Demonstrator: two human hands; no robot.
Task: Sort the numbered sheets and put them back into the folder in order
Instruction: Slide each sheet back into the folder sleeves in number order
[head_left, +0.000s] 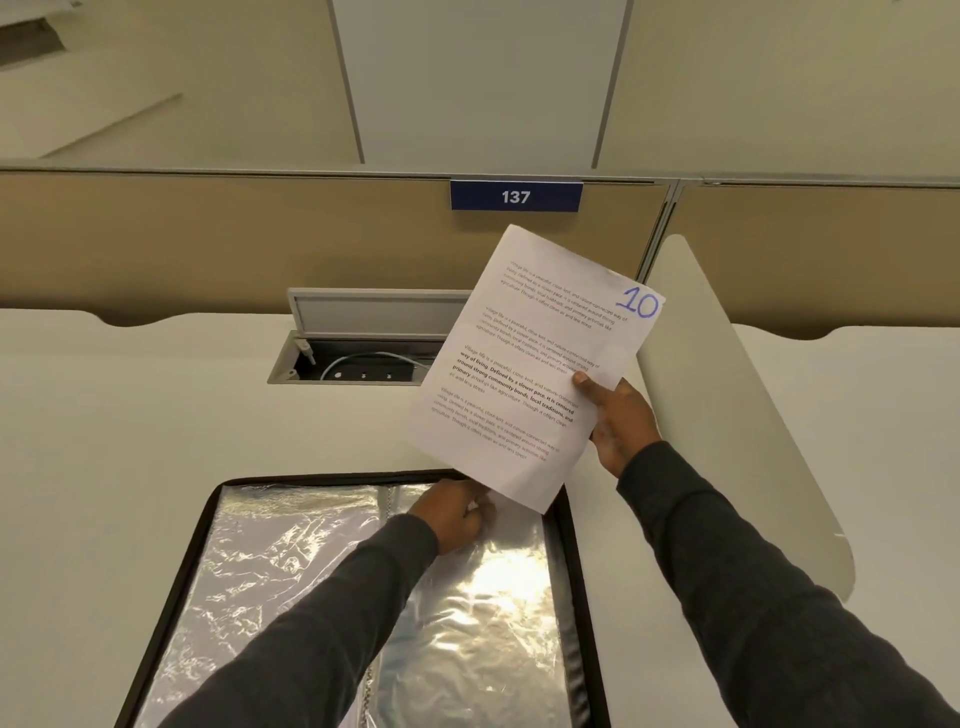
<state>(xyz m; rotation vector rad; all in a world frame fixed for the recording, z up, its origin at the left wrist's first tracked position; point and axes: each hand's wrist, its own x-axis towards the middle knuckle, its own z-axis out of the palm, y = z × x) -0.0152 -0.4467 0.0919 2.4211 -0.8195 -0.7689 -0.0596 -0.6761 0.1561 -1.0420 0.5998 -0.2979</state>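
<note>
A blue plate (516, 196) on the tan partition reads "137" in white. The sheet (530, 364) carries a handwritten blue "10" (639, 303) in its top right corner. Its printed paragraphs repeat one passage. The bold one is the clearest: "Village life is a peaceful, close-knit, and nature-connected way of living. Defined by a slower pace, it is centered around strong community bonds, local traditions, and primary activities like agriculture." The paler paragraphs are too faint to read in full.

The right grip (621, 423) holds this sheet by its right edge, thumb on the printed face and fingers behind. The sheet is tilted and lifted above the table (130, 441), and its bottom corner hangs over the far edge of the folder (569, 545).

The folder lies open on the table in front of the person, black-rimmed, its pages shiny and crinkled. The left grip (457, 512) is clenched with curled fingers on the top edge of the right-hand plastic sleeve (498, 597). The sheet's corner partly covers its fingertips.

Behind the sheet, an open cable hatch (358, 358) in the table shows a pale cable. A white curved divider (727, 415) stands to the right.
</note>
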